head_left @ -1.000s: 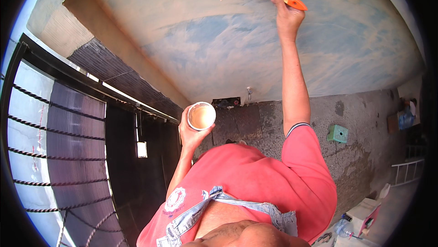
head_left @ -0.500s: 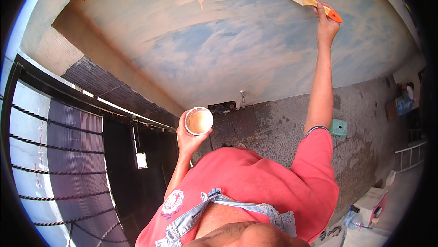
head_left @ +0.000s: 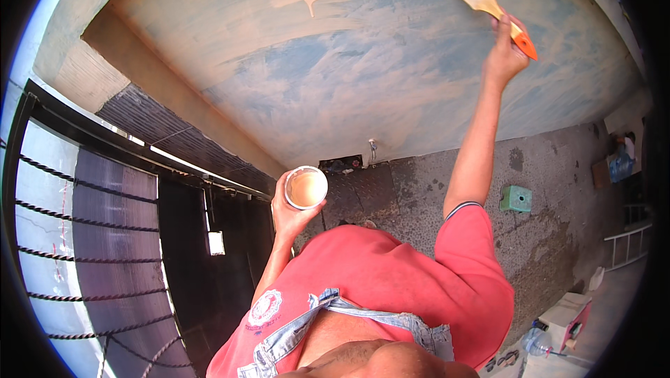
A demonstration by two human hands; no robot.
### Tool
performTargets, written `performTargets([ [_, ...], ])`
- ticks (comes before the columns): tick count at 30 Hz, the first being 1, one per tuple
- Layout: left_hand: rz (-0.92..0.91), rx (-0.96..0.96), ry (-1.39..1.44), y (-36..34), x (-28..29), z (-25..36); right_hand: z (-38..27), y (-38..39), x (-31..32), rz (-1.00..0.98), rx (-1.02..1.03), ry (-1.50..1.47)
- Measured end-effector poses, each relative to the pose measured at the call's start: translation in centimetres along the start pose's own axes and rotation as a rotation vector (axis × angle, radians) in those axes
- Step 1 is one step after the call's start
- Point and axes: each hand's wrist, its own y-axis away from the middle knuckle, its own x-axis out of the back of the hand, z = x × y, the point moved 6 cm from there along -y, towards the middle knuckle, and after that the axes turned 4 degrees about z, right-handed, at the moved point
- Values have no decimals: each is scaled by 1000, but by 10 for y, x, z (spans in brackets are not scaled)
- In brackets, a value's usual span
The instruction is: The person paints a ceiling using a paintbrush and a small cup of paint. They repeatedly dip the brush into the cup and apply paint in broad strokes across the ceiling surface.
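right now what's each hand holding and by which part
The right hand holds a brush by its handle; the left hand holds a cup around its side.

Gray stained floor (head_left: pixel 419 196), green plastic stool (head_left: pixel 516 199), black barred frame (head_left: pixel 70 115)

Right: green stool (head_left: pixel 511 201), pale ladder (head_left: pixel 627 247) | lower right: clear plastic bottle (head_left: pixel 536 342) | left: black twisted bars (head_left: pixel 87 218)
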Motion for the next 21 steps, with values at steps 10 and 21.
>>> performTargets([
  [10,49,-42,55,0,-3,9,-10,136,-176,-431,-283,-321],
  [21,60,-25,50,1,2,6,28,56,-118,-359,-241,-179],
])
